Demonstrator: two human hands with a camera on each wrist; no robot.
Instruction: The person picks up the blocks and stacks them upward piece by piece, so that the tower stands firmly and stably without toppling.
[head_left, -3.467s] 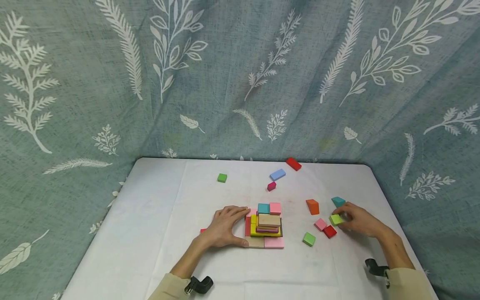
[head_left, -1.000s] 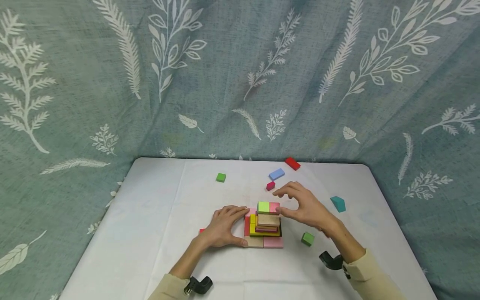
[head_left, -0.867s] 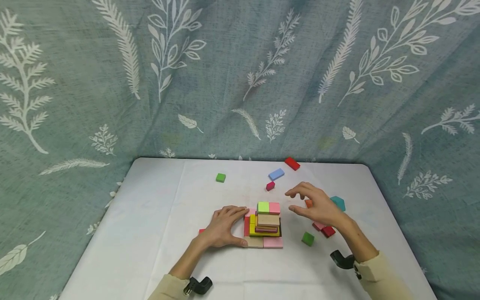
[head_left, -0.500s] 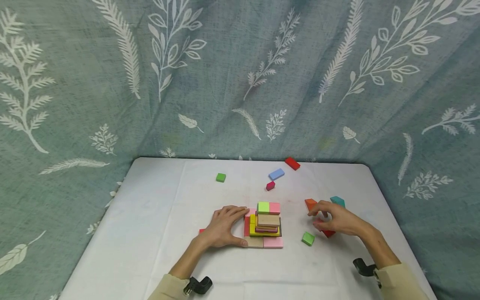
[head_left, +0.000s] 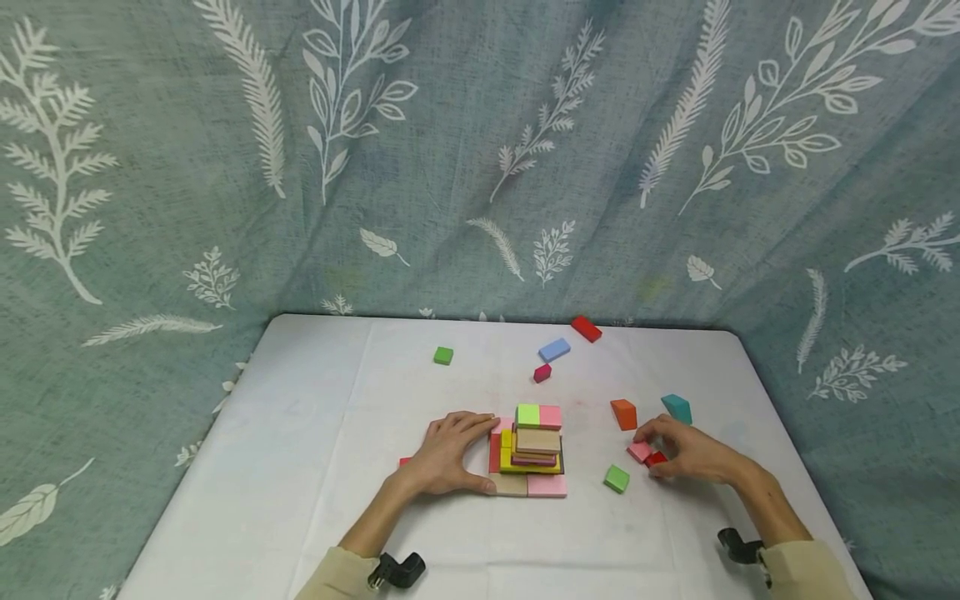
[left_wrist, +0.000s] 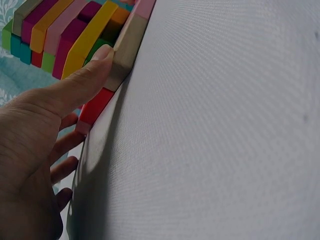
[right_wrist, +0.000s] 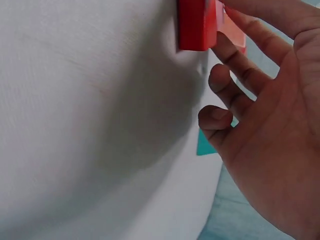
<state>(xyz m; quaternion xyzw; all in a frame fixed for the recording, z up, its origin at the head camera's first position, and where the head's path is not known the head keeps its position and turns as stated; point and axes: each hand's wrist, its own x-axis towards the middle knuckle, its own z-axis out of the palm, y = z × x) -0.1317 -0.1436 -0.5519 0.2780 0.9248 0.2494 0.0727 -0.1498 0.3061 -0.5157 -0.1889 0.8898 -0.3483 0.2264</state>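
My left hand point(head_left: 448, 458) rests against the left side of a stack of coloured wooden blocks point(head_left: 538, 442). Its thumb touches a tan block point(left_wrist: 123, 62) in the bottom layer, and its fingers spread behind the stack. Light green point(head_left: 527, 415) and pink point(head_left: 550, 417) blocks lie on top. At the right, my right hand point(head_left: 693, 454) is low over two blocks, one pink point(head_left: 639, 452) and one red point(right_wrist: 192, 25). Its thumb is at the red block's near side and its index finger by the pink one. I cannot tell if they grip.
An orange block point(head_left: 624, 414) and a teal block point(head_left: 677, 408) lie beyond the right hand. A green block point(head_left: 617, 478) sits between that hand and the stack. Further back are green point(head_left: 443, 356), blue point(head_left: 554, 349), crimson point(head_left: 542, 373) and red point(head_left: 587, 328) blocks.
The light green block has gone from my right hand onto the stack's top, beside the pink one. My right hand has since moved back right to the pink and red blocks. The left stays put.
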